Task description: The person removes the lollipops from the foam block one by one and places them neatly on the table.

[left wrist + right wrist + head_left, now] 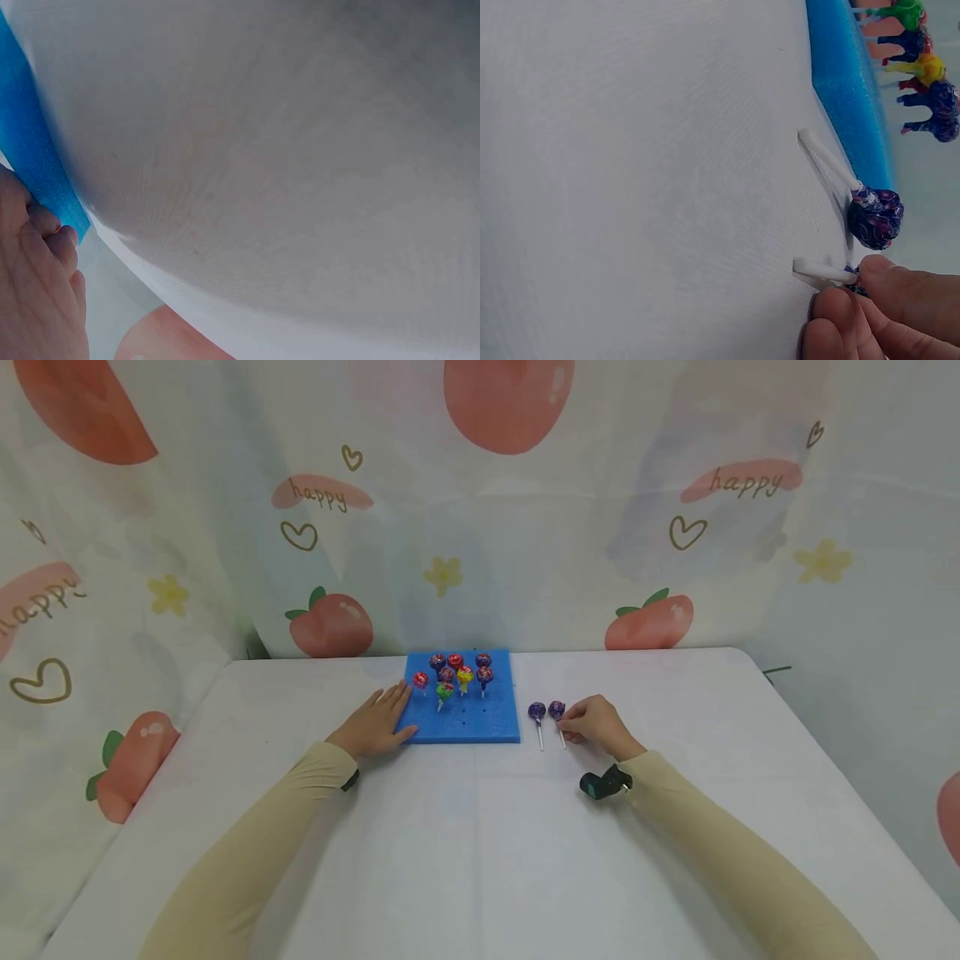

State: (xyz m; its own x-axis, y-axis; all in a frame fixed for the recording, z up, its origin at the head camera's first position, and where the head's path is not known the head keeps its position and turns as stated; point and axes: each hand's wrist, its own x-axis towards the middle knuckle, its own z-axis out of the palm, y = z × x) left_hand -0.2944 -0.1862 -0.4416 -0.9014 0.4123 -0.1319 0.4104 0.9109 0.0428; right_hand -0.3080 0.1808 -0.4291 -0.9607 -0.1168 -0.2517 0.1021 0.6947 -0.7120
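Note:
A blue foam board (487, 725) lies toward the back of the table. Several wrapped lollipops stand upright in its upper part, among them a green lollipop (445, 692) and a yellow lollipop (465, 675). With fingers spread, my left hand (377, 723) rests along the board's left edge. To the right of the board, my right hand (596, 727) pinches a purple lollipop (556, 709) between thumb and fingers near its head; its white stick (817, 270) points toward me. Another purple lollipop (875, 217) lies beside it, closer to the board.
Small dark holes show in the board's front part. A white cloth (420, 860) covers the table, and a printed curtain (525, 552) hangs behind its back edge. A small black device (600, 783) is strapped at my right wrist.

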